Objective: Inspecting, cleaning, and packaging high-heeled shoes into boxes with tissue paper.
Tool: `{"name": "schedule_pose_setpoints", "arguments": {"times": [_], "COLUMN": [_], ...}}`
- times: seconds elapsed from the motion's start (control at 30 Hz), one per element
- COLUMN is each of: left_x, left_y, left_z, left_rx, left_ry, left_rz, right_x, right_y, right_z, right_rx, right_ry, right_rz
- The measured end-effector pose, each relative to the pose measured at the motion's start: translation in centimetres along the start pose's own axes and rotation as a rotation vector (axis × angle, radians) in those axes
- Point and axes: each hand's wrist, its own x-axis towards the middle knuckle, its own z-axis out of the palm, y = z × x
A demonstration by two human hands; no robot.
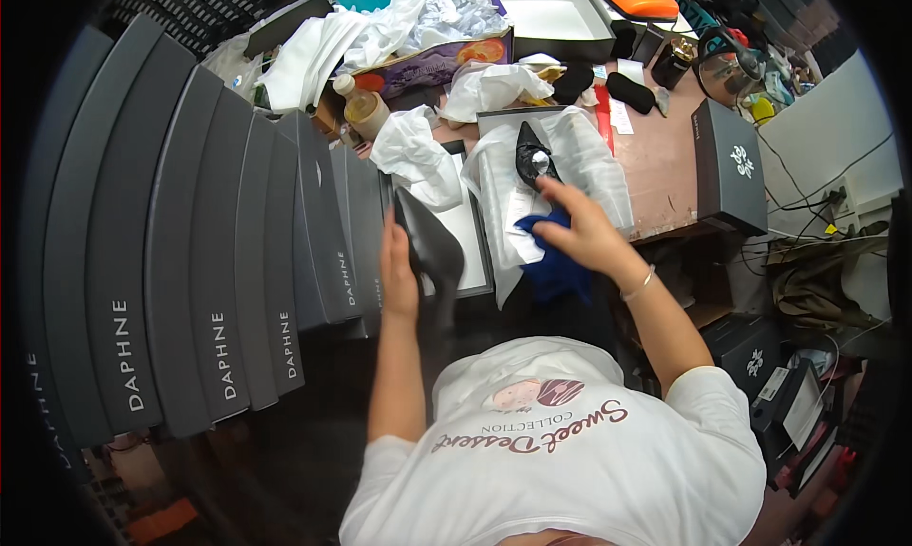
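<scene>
My left hand (398, 266) grips a dark grey pointed shoe (435, 252), held on edge over an open shoe box (475, 252) with a white lining. My right hand (584, 228) holds a blue cloth (551, 261) and reaches toward a second black pointed shoe (532, 157). That shoe lies on white tissue paper (589, 157) spread over the brown table (665, 176). The right wrist wears a thin bracelet.
A row of dark grey shoe boxes (190, 261) stands on the left. A closed dark box (727, 161) sits at the table's right. Crumpled tissue (418, 152), a bottle (364, 109), an open white box (551, 19) and clutter fill the back. Cables hang at the right.
</scene>
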Motion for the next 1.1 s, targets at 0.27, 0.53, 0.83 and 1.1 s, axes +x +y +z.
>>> {"name": "schedule_pose_setpoints", "arguments": {"times": [0.27,0.53,0.83,1.1], "left_x": [3.2,0.1,-5.1,-6.6], "left_y": [0.1,-0.6,-1.5,-2.4], "left_z": [0.3,5.8,2.6,2.8], "left_rx": [0.152,-1.288,-1.26,-0.836], "left_ry": [-0.083,-0.511,-0.407,-0.292], "left_rz": [0.177,-0.33,-0.423,-0.474], "right_x": [3.4,-4.0,-12.8,-8.1], "right_y": [2.8,-4.3,-4.2,-8.4], "right_z": [-2.8,-3.1,2.6,0.5], "right_rx": [-0.37,1.029,1.01,0.754], "right_ry": [-0.229,-0.351,-0.652,-0.125], "right_rz": [0.284,0.617,0.518,0.368]}}
